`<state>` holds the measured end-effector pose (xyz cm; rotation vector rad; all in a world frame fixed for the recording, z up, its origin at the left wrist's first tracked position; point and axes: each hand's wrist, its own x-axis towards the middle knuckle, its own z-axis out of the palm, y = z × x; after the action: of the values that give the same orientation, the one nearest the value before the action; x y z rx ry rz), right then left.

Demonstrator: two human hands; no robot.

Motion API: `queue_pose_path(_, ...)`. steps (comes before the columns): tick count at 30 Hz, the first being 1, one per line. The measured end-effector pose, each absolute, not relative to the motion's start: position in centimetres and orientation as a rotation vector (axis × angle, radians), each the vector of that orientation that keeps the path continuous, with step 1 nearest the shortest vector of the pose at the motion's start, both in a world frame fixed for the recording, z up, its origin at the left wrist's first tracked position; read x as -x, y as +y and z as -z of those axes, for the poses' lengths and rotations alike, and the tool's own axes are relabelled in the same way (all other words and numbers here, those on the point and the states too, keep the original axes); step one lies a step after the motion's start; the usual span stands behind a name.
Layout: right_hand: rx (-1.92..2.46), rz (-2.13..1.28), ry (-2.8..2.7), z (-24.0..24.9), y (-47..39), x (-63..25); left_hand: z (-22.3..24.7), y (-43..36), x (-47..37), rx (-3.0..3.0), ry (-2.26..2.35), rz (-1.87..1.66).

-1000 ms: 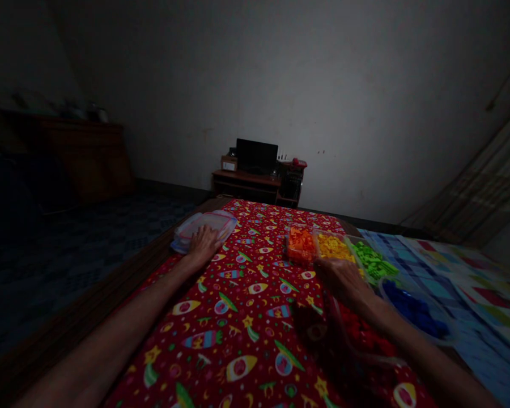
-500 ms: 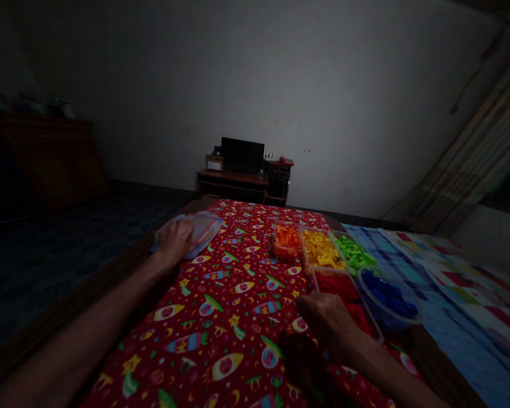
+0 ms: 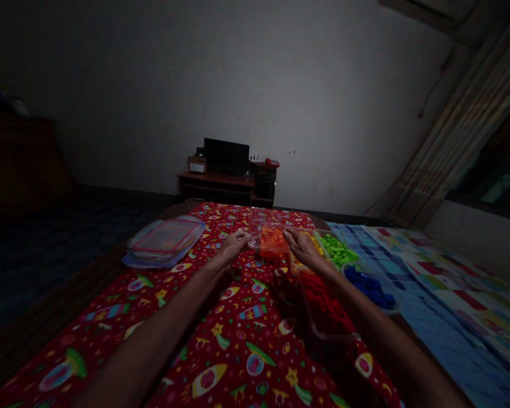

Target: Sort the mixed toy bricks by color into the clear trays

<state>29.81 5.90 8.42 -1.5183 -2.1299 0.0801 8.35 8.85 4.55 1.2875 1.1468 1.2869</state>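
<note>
In the head view, both bare hands are at a clear plastic box (image 3: 255, 242) of orange toy bricks (image 3: 272, 239), which sits toward the far part of the red rocket-print cloth (image 3: 233, 351). The left hand (image 3: 233, 245) is at the box's left side, its fingers bunched together beside the plastic; whether they pinch the edge is too dim to tell. The right hand (image 3: 302, 248) reaches over the yellow bricks (image 3: 317, 241), its fingertips at the box's right side; whether they press on it or merely rest alongside, I cannot tell. A clear panel extends on the box's far left, and its outline is too faint to read as lid or wall.

As far as things show, the colours are already set apart: the yellow, the green bricks (image 3: 338, 250), the blue bricks (image 3: 368, 287) and the red bricks (image 3: 323, 300) each lie in their own group beside the orange, to the right. The green, blue and red groups appear uncovered. The translucent lids (image 3: 165, 237) lie overlapping at the cloth's left edge, well apart from the bricks, so covering those groups looks undone.
</note>
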Motion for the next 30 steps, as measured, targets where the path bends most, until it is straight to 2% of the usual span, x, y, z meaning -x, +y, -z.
queue_pose_path(7, 1.808, -0.036, -2.011, -5.8, 11.6, -30.9, -3.2, 12.6, -11.8, -1.298, 1.201, -1.147)
queue_pose_path(18, 1.902, -0.048, -2.053, -4.4, 12.7, -30.7, -2.3, 14.9, -10.4, -1.461, 1.533, -0.815)
queue_pose_path(30, 1.994, -0.042, -2.088, -5.6, 12.2, -30.3, -0.2, 15.6, -10.4, -1.398, 1.319, -0.819)
